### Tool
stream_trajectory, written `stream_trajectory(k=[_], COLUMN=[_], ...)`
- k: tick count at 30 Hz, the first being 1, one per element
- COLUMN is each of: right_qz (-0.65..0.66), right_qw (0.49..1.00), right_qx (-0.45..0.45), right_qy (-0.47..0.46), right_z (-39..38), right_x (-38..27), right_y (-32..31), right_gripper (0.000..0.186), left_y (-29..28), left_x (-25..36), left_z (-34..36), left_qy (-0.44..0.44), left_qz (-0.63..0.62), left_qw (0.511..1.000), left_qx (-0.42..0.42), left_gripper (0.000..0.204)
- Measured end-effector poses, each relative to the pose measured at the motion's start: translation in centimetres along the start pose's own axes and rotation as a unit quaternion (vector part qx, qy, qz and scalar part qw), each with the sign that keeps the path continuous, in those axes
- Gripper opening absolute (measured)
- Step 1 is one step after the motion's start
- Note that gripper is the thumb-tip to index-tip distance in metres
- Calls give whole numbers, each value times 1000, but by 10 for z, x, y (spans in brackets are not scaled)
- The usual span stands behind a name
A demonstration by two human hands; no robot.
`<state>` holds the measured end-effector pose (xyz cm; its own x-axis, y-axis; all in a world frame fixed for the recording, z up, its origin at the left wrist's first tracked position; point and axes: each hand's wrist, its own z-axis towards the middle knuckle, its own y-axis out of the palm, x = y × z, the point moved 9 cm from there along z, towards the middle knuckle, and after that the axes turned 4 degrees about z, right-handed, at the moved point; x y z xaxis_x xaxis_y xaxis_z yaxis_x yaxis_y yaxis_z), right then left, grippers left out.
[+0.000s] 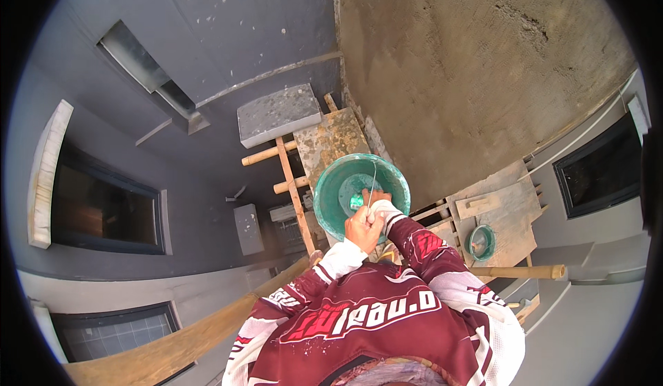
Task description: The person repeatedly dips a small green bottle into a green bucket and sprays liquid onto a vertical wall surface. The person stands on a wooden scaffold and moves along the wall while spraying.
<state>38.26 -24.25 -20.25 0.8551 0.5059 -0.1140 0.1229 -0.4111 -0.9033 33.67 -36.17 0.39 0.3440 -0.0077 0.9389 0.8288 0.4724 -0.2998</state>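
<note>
A green plastic bucket (322, 203) with a pale, wet-looking bottom stands before me on the plank platform. Its thin wire handle (375, 173) runs down toward my hands. My left hand (363, 228) is closed at the near rim, with the lower end of the wire at its fingers. Reaching over the rim, my right hand (379, 197) is inside the bucket beside the wire, its fingers bent around a small green object (356, 201) with pale marks. My left hand and right cuff partly hide the right fingers. The two hands nearly touch.
A stained board (331, 139) and a grey slab (280, 115) lie beyond the bucket. Wooden poles (518, 272) and a long bamboo rail (186, 337) border the scaffold. Right, a smaller green bucket (481, 241) sits on plywood (514, 210). A rough plastered wall (469, 75) rises ahead.
</note>
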Motion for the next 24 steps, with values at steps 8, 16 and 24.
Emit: stream_trajectory(k=[8, 16, 24], right_qz=[444, 454, 515], right_qw=[892, 887, 849], right_qx=[-54, 33, -96], right_qy=[-69, -77, 67], right_z=[19, -66, -22], right_x=[23, -6, 45], right_y=[105, -21, -39], right_gripper=[38, 63, 40], left_y=[14, -16, -60], left_x=[2, -116, -184], left_z=[1, 2, -24], left_qy=[-40, -160, -252], left_qz=[-21, 71, 110], left_qw=[998, 982, 952], left_qx=[-32, 71, 132], left_gripper=[34, 33, 35])
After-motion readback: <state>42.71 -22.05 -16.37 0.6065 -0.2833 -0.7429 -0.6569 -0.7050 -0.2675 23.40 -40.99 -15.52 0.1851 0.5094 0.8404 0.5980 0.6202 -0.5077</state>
